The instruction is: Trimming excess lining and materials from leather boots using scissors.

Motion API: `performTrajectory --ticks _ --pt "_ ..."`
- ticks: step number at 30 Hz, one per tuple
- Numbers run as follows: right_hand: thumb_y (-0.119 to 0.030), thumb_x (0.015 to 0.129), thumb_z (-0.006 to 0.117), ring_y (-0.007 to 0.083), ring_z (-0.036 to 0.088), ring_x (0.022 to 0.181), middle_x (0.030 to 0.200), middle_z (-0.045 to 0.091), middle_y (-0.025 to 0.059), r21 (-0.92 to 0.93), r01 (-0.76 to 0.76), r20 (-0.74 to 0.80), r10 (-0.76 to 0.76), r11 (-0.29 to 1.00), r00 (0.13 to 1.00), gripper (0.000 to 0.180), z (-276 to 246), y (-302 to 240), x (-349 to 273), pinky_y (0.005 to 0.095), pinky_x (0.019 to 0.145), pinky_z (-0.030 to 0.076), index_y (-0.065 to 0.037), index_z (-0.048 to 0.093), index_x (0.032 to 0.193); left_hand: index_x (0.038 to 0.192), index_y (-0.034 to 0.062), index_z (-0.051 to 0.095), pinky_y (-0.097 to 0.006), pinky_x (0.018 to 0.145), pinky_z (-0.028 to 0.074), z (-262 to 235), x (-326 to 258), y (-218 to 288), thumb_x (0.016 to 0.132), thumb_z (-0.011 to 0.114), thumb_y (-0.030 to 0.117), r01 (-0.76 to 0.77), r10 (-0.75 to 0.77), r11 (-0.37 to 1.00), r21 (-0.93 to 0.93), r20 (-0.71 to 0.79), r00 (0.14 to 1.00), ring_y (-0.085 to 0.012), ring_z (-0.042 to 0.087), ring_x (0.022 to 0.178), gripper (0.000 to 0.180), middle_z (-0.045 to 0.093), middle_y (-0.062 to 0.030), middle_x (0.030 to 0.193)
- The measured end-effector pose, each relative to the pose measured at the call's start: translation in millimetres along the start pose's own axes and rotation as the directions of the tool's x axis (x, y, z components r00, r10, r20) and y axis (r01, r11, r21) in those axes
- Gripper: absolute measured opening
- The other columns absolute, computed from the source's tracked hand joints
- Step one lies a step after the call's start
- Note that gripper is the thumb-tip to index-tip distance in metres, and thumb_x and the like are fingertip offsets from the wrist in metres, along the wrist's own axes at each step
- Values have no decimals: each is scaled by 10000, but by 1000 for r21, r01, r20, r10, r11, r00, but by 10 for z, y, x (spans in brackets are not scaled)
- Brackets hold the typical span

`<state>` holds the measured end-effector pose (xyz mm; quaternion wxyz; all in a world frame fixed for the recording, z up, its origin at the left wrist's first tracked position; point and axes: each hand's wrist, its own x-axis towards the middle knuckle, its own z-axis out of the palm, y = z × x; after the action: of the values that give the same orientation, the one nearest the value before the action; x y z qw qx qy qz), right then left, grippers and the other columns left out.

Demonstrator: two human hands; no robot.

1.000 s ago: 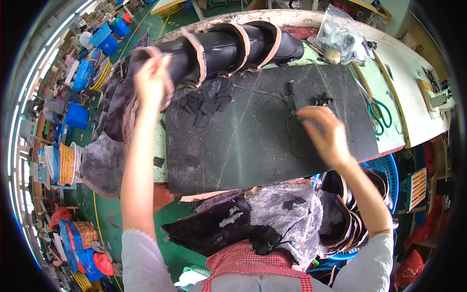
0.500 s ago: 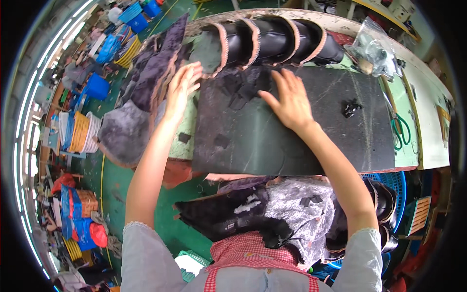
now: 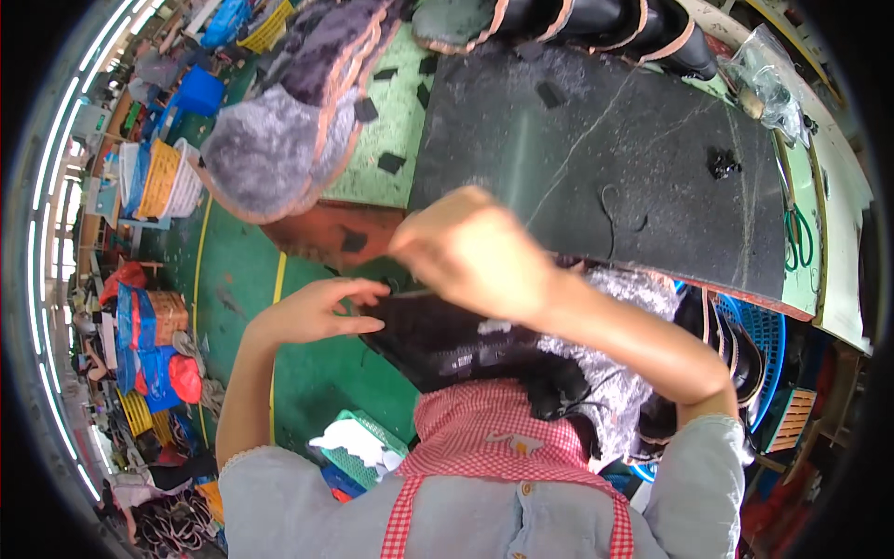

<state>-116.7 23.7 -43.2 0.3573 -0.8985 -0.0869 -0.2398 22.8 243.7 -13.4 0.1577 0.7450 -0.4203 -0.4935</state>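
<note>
Both hands at a black lined piece held in the lap, below the cutting mat.

The left hand (image 3: 321, 312) lies with fingers stretched flat on the near edge of the black lined piece (image 3: 438, 340), pressing rather than clasping; the right hand (image 3: 470, 247) is curled above it, blurred, so I cannot tell whether it pinches anything. The piece sits just under the front edge of the dark cutting mat (image 3: 633, 158), over the checked apron (image 3: 484, 424). It looks soft, limp and light, likely to sag, so its edges seem the best hold. Grey fleece pieces (image 3: 265, 158) lie well apart.
</note>
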Motion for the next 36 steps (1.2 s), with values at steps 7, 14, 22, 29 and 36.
performTrajectory --ticks 7,14,22,29,36 --pt "-115 833 670 309 670 848 934 662 170 166 -532 323 464 830 825 206 -398 -150 -1229 383 749 536 -18 628 1010 1135 61 595 -405 851 484 418 56 -52 750 766 347 76 43 860 504 -222 974 -326 584 984 509 639 -139 992" --pt "-684 717 683 444 458 1246 1400 406 278 -83 -528 194 534 845 823 1089 43 -580 -1288 514 1046 377 57 297 1415 1027 3 621 -233 476 452 590 275 697 852 711 228 13 -79 647 -763 -51 996 -94 586 567 298 623 -36 762" --pt "-247 884 558 390 620 900 961 616 241 368 -604 462 424 707 779 356 -37 -285 -1459 456 812 487 53 523 1072 1205 41 514 -193 485 479 1030 719 949 835 720 35 -321 188 801 -505 -296 936 -58 597 577 424 594 -84 1118" --pt "-40 916 588 100 620 673 814 650 42 299 -762 -125 815 574 565 109 -1536 378 -1399 243 612 520 -16 656 997 1134 -29 532 -218 537 497 925 765 846 951 498 51 -346 201 677 -649 -289 936 -95 605 614 203 601 -113 1133" --pt "-8 827 653 215 634 760 891 634 105 -375 -638 -502 431 673 750 186 -2110 1227 -1666 319 720 517 -36 660 1011 1238 -3 484 -238 561 518 1053 872 850 888 443 -40 -363 200 609 -705 -307 931 -124 603 622 355 572 -102 1143"
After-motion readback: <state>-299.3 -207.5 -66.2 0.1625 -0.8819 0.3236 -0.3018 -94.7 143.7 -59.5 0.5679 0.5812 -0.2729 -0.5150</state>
